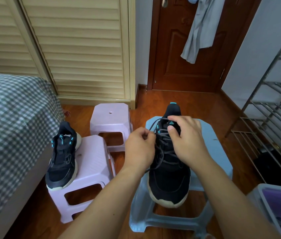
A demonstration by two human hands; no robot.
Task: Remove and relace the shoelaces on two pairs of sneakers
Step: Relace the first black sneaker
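A black sneaker (168, 183) with a cream sole stands on a blue stool (210, 140), toe toward me. Its grey shoelace (162, 152) crosses loosely over the tongue. My left hand (138, 149) pinches the lace at the sneaker's left side, near the upper eyelets. My right hand (186, 137) curls over the tongue and grips the shoe's top at the right side. A second black sneaker (62, 157) with teal accents stands on a pink stool (88, 169) to the left, with no lace showing.
Another pink stool (110, 118) stands behind. A bed with a checked cover (10, 121) fills the left. A metal shoe rack (270, 118) stands at right, a grey bin (277, 207) at lower right. Louvred wardrobe doors and a wooden door are at the back.
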